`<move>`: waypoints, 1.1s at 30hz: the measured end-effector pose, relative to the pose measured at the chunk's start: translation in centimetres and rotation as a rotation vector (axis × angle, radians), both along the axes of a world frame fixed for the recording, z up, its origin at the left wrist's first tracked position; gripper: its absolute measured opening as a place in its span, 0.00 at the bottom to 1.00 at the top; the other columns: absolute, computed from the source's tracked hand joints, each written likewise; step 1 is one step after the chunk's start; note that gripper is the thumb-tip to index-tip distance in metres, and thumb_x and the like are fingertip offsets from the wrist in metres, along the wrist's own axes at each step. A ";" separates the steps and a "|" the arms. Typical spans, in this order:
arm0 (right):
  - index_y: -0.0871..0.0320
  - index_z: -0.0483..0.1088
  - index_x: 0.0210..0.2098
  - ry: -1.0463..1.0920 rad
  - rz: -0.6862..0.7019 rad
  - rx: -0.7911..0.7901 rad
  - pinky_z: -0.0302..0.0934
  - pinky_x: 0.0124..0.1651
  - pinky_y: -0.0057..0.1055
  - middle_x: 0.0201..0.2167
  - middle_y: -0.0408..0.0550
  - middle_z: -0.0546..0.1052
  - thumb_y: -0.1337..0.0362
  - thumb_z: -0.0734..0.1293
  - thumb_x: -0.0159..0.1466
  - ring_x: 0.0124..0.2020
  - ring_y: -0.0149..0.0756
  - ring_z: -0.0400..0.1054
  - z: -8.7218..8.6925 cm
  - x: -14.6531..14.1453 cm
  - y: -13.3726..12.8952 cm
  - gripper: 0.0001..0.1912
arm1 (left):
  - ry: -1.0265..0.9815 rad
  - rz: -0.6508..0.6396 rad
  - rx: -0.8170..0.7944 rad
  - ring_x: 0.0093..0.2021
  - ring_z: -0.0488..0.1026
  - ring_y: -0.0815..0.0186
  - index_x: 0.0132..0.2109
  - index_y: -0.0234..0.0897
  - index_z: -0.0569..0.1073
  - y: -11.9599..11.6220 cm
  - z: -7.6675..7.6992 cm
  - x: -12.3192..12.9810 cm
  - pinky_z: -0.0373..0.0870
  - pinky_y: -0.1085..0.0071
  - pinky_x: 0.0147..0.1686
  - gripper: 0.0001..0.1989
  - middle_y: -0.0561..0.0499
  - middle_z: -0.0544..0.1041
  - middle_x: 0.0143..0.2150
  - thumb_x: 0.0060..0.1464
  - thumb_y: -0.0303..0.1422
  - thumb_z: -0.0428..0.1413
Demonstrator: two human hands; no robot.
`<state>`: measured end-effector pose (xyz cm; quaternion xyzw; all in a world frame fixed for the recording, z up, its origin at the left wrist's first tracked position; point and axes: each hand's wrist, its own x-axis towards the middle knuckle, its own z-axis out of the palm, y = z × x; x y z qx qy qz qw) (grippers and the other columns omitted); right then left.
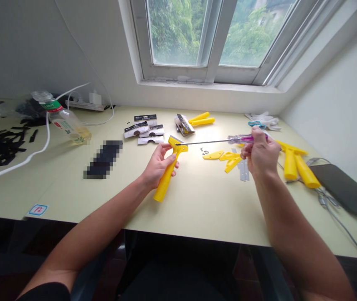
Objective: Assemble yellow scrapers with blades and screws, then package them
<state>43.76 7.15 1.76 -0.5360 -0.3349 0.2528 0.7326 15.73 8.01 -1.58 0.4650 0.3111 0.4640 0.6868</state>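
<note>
My left hand (pixel 158 164) is wrapped round the yellow handle of a scraper (pixel 165 182), held tilted above the table with its head up. In my right hand (pixel 262 152) is a screwdriver (pixel 240 139) with a clear and purple handle. Its long shaft points left, and the tip meets the scraper's head near a screw spot. Between the hands lie several small screws (pixel 204 151), yellow blade covers (pixel 213 155) and grey metal blades (pixel 244 170). To the right of my right hand rest more yellow scraper handles (pixel 306 172).
Boxed packets (pixel 147 129) and a packet with yellow handles (pixel 201 120) lie at the back. White gloves (pixel 264 120) are at back right, a dark flat device (pixel 347 188) with cables at right. On the left stand a tilted bottle (pixel 68 125), black strips (pixel 1 142) and a white cable (pixel 47 125).
</note>
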 end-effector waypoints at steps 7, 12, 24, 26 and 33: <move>0.53 0.63 0.24 -0.058 0.000 0.162 0.55 0.12 0.29 0.14 0.34 0.61 0.52 0.72 0.60 0.11 0.27 0.57 0.6 -0.7 -0.3 0.17 | 0.021 0.060 0.043 0.29 0.73 0.74 0.48 0.42 0.64 -0.1 0.1 0.1 0.68 0.77 0.19 0.19 0.48 0.63 0.61 0.53 0.36 0.63; 0.52 0.70 0.36 -0.457 0.167 0.301 0.69 0.28 0.32 0.30 0.41 0.71 0.53 0.72 0.60 0.25 0.31 0.70 1.7 0.0 -2.0 0.12 | 0.009 0.111 0.018 0.29 0.73 0.74 0.47 0.42 0.64 0.3 0.2 -0.3 0.68 0.77 0.18 0.20 0.48 0.64 0.60 0.51 0.35 0.64; 0.51 0.66 0.46 -0.618 0.332 0.017 0.69 0.27 0.28 0.31 0.40 0.73 0.52 0.70 0.64 0.24 0.30 0.70 1.9 0.4 -2.5 0.16 | 0.072 0.246 0.056 0.27 0.73 0.75 0.47 0.42 0.64 0.9 0.4 -0.6 0.69 0.76 0.18 0.20 0.49 0.66 0.57 0.50 0.34 0.64; 0.51 0.66 0.46 -0.564 0.292 0.034 0.68 0.26 0.28 0.29 0.40 0.72 0.53 0.69 0.64 0.23 0.29 0.68 1.9 0.0 -2.5 0.15 | 0.092 0.246 0.056 0.27 0.73 0.75 0.46 0.42 0.64 0.9 0.3 -0.6 0.69 0.76 0.17 0.20 0.49 0.66 0.58 0.50 0.34 0.64; 0.52 0.70 0.43 -0.481 0.295 0.075 0.65 0.22 0.27 0.29 0.40 0.72 0.56 0.72 0.61 0.19 0.27 0.63 1.8 0.3 -2.5 0.13 | 0.135 0.255 0.081 0.26 0.72 0.76 0.46 0.42 0.65 0.7 0.2 -0.2 0.69 0.76 0.17 0.20 0.49 0.65 0.60 0.50 0.36 0.65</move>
